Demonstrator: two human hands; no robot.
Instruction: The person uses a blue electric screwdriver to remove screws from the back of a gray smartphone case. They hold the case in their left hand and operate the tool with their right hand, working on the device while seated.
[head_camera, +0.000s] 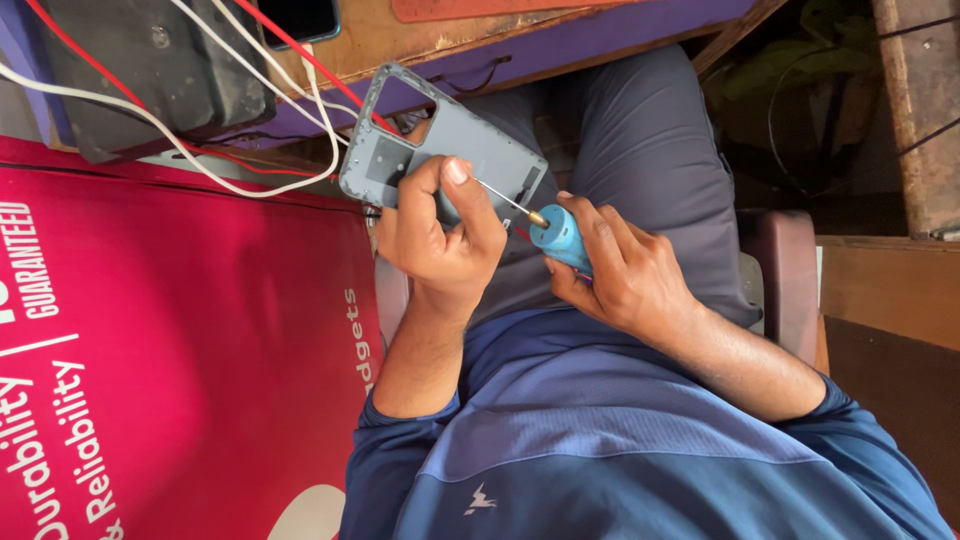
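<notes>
Head view: two hands, left hand and right hand, one phone frame, one screwdriver.

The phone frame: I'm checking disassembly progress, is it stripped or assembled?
Stripped: the grey phone frame in the left hand shows an empty camera cutout and bare inner plate; the right hand holds a blue screwdriver.

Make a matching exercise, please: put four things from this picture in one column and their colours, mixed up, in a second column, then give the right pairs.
Things:
1. phone frame held in the left hand
2. screwdriver handle in the right hand
3. banner beside the person
4. trousers

Colours:
A. light blue
B. dark grey
C. grey-blue
D. red-pink

Pairs: 1-C, 2-A, 3-D, 4-B
</notes>
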